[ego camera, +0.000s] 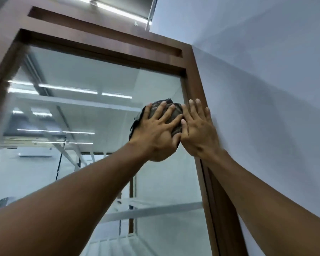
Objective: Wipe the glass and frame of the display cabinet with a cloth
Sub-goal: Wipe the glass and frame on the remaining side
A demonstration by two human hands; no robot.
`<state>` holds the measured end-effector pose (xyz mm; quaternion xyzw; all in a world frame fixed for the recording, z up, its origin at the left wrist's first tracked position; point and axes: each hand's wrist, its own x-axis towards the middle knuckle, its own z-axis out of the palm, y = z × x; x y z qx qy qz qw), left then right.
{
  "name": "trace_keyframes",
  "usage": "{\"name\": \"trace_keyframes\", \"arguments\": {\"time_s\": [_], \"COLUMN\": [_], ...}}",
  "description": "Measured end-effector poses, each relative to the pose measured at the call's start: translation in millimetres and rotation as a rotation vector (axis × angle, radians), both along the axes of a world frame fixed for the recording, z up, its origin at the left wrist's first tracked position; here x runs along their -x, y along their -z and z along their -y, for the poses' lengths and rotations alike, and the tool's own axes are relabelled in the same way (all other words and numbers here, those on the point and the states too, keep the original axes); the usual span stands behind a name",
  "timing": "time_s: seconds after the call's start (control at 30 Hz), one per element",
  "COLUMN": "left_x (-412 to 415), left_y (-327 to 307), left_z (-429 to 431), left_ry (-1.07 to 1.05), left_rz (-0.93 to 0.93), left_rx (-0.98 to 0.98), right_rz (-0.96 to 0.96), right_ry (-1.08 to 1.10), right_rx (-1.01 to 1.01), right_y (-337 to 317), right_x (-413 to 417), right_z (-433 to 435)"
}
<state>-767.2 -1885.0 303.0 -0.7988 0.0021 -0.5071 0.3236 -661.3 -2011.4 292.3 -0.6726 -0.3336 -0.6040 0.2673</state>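
The display cabinet rises in front of me, seen from below, with a brown wooden frame (pixel 194 74) around a tall glass pane (pixel 78 115). A dark bunched cloth (pixel 174 115) is pressed flat against the glass near the pane's upper right edge. My left hand (pixel 157 130) lies on the cloth with fingers spread. My right hand (pixel 198 130) rests beside it, flat on the right frame post, its thumb and inner fingers touching the cloth's right edge. Both arms reach upward.
A white wall (pixel 266 80) runs directly along the cabinet's right side. The glass shows reflected ceiling light strips (pixel 68 89) and glass shelves (pixel 155 209) inside. A lit ceiling fixture (pixel 118 10) is above the cabinet top.
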Motion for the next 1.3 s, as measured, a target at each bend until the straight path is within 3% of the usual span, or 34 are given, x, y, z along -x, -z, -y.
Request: {"name": "trace_keyframes", "arguments": {"time_s": [0.3, 0.43, 0.53, 0.67, 0.8, 0.93, 1.03, 1.13, 1.3], "left_x": [-16, -18, -18, 1, 28, 26, 41, 47, 63], "left_y": [-111, -131, -118, -114, -119, -97, -102, -93, -95], "left_z": [5, -1, -3, -20, -29, -21, -39, -41, -61], "left_ry": [0.018, 0.082, 0.108, 0.094, 0.042, 0.036, -0.011, -0.019, -0.057], "left_rz": [-0.037, 0.098, 0.192, 0.044, 0.267, 0.064, 0.224, 0.384, 0.355], "left_rx": [-0.032, 0.096, 0.187, 0.012, 0.326, 0.139, 0.272, 0.44, 0.401], "right_rz": [0.026, 0.055, 0.059, 0.044, 0.038, -0.007, -0.053, -0.051, -0.099], "right_ry": [-0.197, -0.295, -0.288, -0.257, -0.194, -0.202, -0.341, -0.336, -0.256], "right_rx": [-0.04, -0.066, -0.062, 0.018, 0.035, -0.001, 0.038, 0.067, 0.029], "right_y": [-114, -130, -126, -123, -118, -120, -125, -122, -123], "right_x": [-2, -13, -20, -17, -10, 11, 29, 45, 54], "right_z": [-4, -1, 3, 10, 7, -17, -39, -60, -74]}}
